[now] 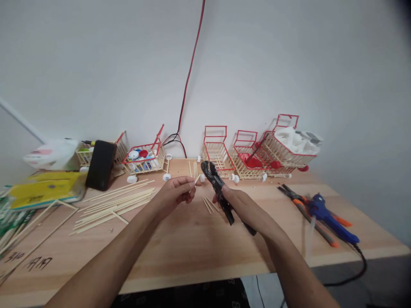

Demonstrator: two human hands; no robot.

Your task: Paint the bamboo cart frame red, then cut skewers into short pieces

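Left hand (pixel 178 192) pinches a short wooden stick (pixel 196 179) between its fingertips, grip closed on it, above the centre of the counter (pixel 192 244). Right hand (pixel 245 207), at 3 o'clock of the left, has its grip wrapped around the handles of black pliers (pixel 216 188), whose head meets the stick's tip. Long sticks (pixel 112 205) lie at 9 o'clock; small stick-built carts (pixel 250 154) stand at 12 o'clock; a blue glue gun (pixel 330 218) lies at 3 o'clock.

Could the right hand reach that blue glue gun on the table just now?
Probably not freely: the right hand is closed around black pliers. The blue glue gun lies uncovered to its right.
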